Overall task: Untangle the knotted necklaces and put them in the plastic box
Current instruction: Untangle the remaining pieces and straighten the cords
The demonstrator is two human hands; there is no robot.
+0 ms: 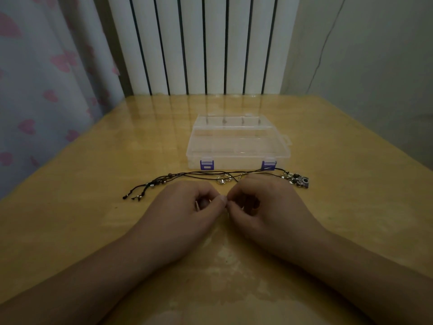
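Black cord necklaces (pixel 206 174) lie strung across the honey-coloured desk (pixel 93 231), just in front of the closed plastic box (pixel 236 146) with its two blue latches. Beaded ends trail off to the left; a cluster of metal charms, one shaped like a small camera, sits at the right end.

The left hand (pixel 185 207) and right hand (pixel 260 202) meet at the near side of the cords, thumb and forefinger of each curled in a pinch. They seem to be grasping something thin and pale between them, perhaps a fine chain, though the dim light makes it hard to be sure.

The cords look soft, limp and very light, so they should slide freely yet snag on each other; the beads and charms are the firmer spots. I would hold the cord right beside a knot and tease loops apart rather than tug.

No brand, label or writing is readable anywhere.
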